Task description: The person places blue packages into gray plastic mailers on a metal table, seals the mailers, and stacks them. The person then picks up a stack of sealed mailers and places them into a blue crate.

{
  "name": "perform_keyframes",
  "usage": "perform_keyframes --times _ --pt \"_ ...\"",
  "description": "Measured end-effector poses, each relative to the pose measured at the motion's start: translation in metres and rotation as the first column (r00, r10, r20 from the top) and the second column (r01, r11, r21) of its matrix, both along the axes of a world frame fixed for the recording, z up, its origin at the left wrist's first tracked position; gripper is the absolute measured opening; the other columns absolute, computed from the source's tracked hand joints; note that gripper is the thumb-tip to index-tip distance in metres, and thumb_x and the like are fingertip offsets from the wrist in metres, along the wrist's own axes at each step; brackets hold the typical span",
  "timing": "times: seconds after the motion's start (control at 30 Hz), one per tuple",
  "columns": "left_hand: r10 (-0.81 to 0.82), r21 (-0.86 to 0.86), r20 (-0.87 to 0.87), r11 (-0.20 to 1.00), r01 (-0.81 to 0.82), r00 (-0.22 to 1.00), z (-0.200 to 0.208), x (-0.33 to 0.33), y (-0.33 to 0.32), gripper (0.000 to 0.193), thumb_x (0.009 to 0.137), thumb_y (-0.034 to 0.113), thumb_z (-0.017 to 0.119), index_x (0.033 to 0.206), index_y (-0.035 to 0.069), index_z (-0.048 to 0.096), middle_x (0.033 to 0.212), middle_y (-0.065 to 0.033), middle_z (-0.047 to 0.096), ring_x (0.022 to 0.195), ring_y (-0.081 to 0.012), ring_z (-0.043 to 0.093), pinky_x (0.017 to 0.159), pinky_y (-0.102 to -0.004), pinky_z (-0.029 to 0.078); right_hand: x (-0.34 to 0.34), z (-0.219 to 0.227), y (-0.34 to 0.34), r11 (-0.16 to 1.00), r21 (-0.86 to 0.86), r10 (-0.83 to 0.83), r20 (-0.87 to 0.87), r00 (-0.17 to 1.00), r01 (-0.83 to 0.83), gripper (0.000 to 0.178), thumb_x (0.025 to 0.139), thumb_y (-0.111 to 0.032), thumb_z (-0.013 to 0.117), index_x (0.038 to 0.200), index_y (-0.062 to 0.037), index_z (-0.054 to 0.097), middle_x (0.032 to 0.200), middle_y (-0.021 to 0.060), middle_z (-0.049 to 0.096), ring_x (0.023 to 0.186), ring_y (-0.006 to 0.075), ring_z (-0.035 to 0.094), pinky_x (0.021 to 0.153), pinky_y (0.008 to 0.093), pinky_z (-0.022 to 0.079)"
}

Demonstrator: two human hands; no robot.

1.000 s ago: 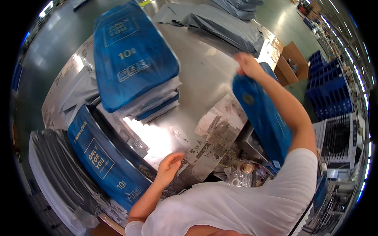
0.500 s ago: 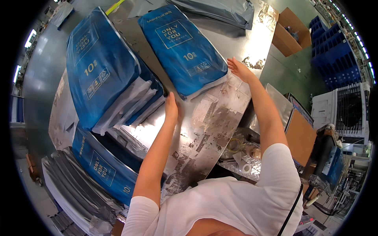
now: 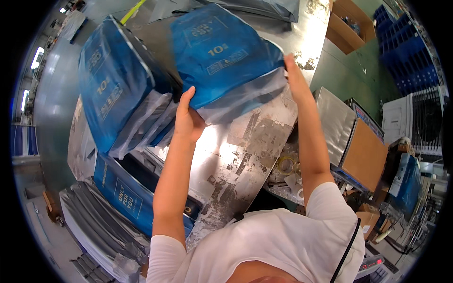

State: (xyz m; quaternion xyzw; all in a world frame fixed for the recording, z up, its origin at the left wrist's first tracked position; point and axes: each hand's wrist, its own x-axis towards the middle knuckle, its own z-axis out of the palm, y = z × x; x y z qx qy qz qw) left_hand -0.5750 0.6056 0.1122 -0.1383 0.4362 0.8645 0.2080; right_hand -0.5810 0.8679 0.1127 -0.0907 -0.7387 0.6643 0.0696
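A blue plastic-wrapped pack (image 3: pixel 226 61) with gold print and a clear, crinkled end is raised at its near end and tilted above the metal table (image 3: pixel 236 155). My left hand (image 3: pixel 189 118) grips its near left corner, thumb up along the side and the fingers partly hidden below. At the near right corner my right hand (image 3: pixel 293 78) presses on the pack's edge, its fingertips partly hidden. Just left of my left hand stands a stack of similar blue packs (image 3: pixel 115 85), their clear ends facing me.
Below the stack lies another blue bag (image 3: pixel 125 198), beside folded grey bags (image 3: pixel 96 221). Grey plastic sheeting (image 3: pixel 264 8) covers the table's far end. An open cardboard box (image 3: pixel 351 26) stands beyond the right edge; a metal box (image 3: pixel 335 127) and tape rolls (image 3: pixel 286 164) are near my right arm.
Both hands have closed in on the pack and taken hold of its near corners. Its near end has risen and turned, the right corner swinging away from me.
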Motion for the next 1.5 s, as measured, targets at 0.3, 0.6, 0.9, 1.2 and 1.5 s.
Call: perform_keyframes --times 0.3,0.6,0.9,1.2,1.5 --pt "-0.212 -0.125 0.141 0.965 0.23 0.967 0.115 0.047 -0.02 0.068 0.071 0.053 0.053 0.123 0.009 0.044 0.121 -0.0133 0.049 0.111 -0.0323 0.044 0.091 -0.0562 0.029 0.094 0.059 0.008 1.0 0.012 0.016 -0.146 0.989 -0.014 0.067 0.089 -0.056 0.027 0.119 -0.0009 0.05 0.104 0.0089 0.058 0.098 0.0161 0.053 0.071 0.0256 0.045" --pt "-0.505 -0.563 0.126 0.672 0.481 0.854 0.153 0.074 -0.023 0.066 0.076 0.048 0.052 0.125 0.005 0.041 0.118 -0.0142 0.051 0.108 -0.0258 0.049 0.091 -0.039 0.038 0.088 -0.018 -0.008 0.341 -0.915 0.473 -0.03 0.881 -0.215 0.083 0.079 -0.071 0.028 0.131 -0.008 0.037 0.126 0.0122 0.046 0.113 0.0275 0.045 0.094 0.0416 0.038" --pt "-0.8 -0.995 0.036 -0.082 -0.051 0.599 0.2 0.148 -0.043 0.085 0.074 0.049 0.052 0.137 0.001 0.02 0.126 -0.0299 0.035 0.113 -0.0424 0.039 0.095 -0.0412 0.032 0.141 -0.045 -0.111 0.091 -0.967 0.156 -0.224 0.962 -0.24 0.06 0.087 -0.047 0.039 0.13 -0.0058 0.036 0.129 0.0138 0.042 0.114 0.0284 0.044 0.095 0.0401 0.037" --pt "-0.43 -0.679 -0.733 0.51 -0.527 0.528 0.217 0.154 -0.143 0.084 0.077 0.051 0.051 0.138 0.003 0.018 0.142 -0.0187 0.019 0.133 -0.0307 0.017 0.103 -0.0382 0.023 0.021 0.137 -0.162 0.191 -0.772 0.295 -0.544 0.786 -0.606 0.052 0.087 -0.036 0.047 0.125 -0.0001 0.041 0.12 0.0153 0.049 0.106 0.0246 0.051 0.089 0.0343 0.042" --pt "0.363 -0.227 -0.574 0.791 -0.569 0.734 0.19 0.058 -0.193 0.074 0.076 0.052 0.051 0.131 0.006 0.032 0.129 -0.0097 0.042 0.117 -0.0221 0.042 0.094 -0.0354 0.036 -0.118 0.216 -0.243 0.491 -0.549 0.65 -0.287 0.704 -0.677 0.041 0.078 -0.041 0.059 0.101 -0.0078 0.058 0.093 0.0074 0.062 0.078 0.0176 0.059 0.07 0.0295 0.049"
